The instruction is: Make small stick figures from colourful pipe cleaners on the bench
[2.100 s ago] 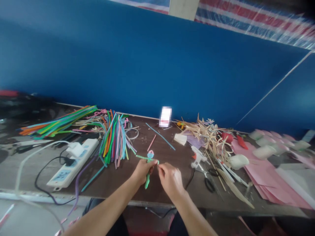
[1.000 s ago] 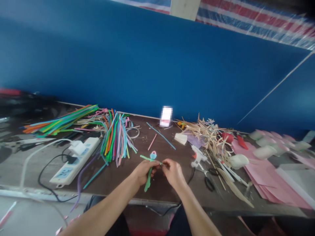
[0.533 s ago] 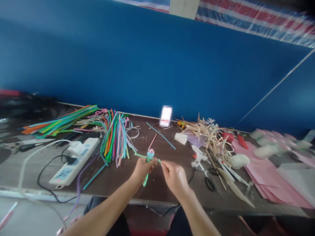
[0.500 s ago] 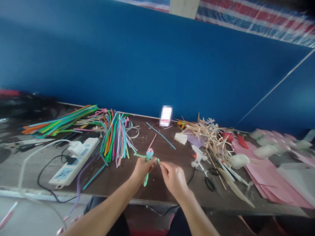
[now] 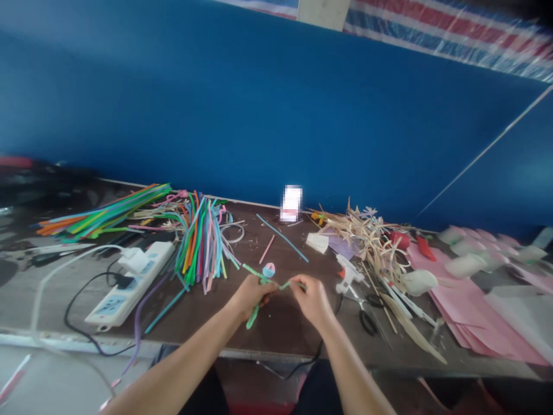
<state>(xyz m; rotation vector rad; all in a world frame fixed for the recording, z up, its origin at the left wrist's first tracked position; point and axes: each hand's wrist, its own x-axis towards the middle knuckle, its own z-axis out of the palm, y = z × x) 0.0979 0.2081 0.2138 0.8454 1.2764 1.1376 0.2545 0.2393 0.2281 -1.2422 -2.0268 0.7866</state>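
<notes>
Low over the front middle of the brown table, my left hand (image 5: 254,295) is closed around a figure of twisted green pipe cleaners (image 5: 253,317). A small pink and blue coil (image 5: 268,270) sits at the figure's top, just above my fingers. One green strand (image 5: 285,285) stretches from the figure to the right. My right hand (image 5: 309,293) pinches that strand's outer end between thumb and fingertips. The palm side of both hands is hidden. Beyond them, a short pink pipe cleaner (image 5: 266,249) and a longer blue one (image 5: 283,236) lie on the table (image 5: 246,242).
Bundles of coloured pipe cleaners (image 5: 203,242) lie left, beside a white power strip (image 5: 129,288) with cords. To the right are a glue gun (image 5: 349,274), scissors (image 5: 367,320), dried straw pieces (image 5: 367,236) and pink sheets (image 5: 470,305). A blue wall (image 5: 276,115) rises behind.
My right hand has moved slightly right and up, its fingers now pinching the green strand, which spans a wider gap. The figure in my left hand has tilted and shifted a little.
</notes>
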